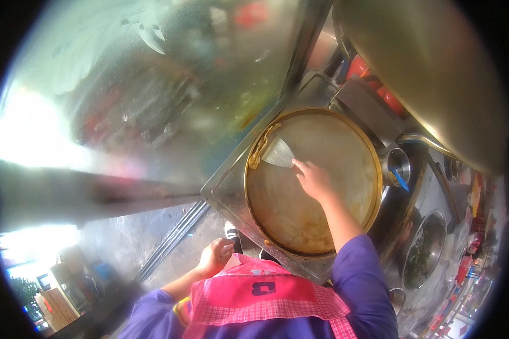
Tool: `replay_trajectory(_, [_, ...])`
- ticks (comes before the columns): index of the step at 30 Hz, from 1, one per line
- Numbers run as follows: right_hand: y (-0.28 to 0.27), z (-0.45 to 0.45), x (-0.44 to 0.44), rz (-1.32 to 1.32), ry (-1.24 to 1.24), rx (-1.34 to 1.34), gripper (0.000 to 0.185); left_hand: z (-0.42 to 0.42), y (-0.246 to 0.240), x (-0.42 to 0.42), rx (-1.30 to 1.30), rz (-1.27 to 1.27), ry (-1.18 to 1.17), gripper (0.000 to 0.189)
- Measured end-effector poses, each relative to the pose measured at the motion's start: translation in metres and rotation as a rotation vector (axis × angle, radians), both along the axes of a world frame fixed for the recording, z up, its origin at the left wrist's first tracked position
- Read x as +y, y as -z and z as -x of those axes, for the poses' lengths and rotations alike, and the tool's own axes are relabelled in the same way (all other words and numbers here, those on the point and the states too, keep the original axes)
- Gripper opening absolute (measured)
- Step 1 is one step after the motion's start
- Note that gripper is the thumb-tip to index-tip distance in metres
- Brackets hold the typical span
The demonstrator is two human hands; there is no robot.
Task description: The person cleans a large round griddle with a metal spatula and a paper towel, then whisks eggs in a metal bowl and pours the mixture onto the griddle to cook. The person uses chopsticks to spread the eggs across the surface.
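My right hand (316,181) grips a wide metal scraper (278,152) over a large round griddle (309,212). The blade lies flat near the griddle's left rim. Against its edge sits a crumpled strip of browned batter or dough (259,149), bunched along that rim. Brown residue marks the lower part of the cooking surface. Lower left, my left hand (215,256) hangs in front of the pink apron (275,292), off the griddle. Its fingers are curled in, and nothing shows in them.
A smeared metal panel (174,110) rises along the griddle's left side. At right stands a metal pot (401,154) with a blue-handled utensil (400,180). Farther right is a metal bowl (439,237) of chopped greens (420,256). A big round metal lid (432,76) looms upper right.
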State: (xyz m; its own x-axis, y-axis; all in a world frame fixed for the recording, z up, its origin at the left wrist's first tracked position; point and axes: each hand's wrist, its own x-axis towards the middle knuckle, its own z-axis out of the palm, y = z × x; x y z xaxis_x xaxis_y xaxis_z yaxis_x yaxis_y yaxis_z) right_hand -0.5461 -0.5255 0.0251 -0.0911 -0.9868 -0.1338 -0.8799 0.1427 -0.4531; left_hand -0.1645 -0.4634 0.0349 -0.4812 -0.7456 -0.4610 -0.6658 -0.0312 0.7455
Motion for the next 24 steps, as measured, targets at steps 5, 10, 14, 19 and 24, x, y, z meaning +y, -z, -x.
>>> replay_trajectory(5, [-0.036,0.002,-0.007,-0.043,0.003,0.074,0.042,0.001,0.0,0.004,0.011,-0.002,-0.013,0.023])
replay_trajectory(10, [-0.046,-0.003,-0.038,-0.108,-0.093,0.209,0.04,-0.002,0.003,0.006,0.091,0.072,-0.047,0.021])
replay_trajectory(14, [-0.036,-0.012,-0.051,-0.151,-0.102,0.262,0.039,-0.012,0.009,0.006,0.057,0.057,-0.059,0.021])
replay_trajectory(19, [-0.02,-0.015,-0.046,-0.085,-0.055,0.197,0.04,-0.019,0.011,0.007,0.027,-0.028,-0.097,0.021])
replay_trajectory(24, [-0.001,-0.008,-0.031,-0.009,-0.015,0.034,0.043,-0.015,0.005,0.007,0.01,-0.023,-0.072,0.023])
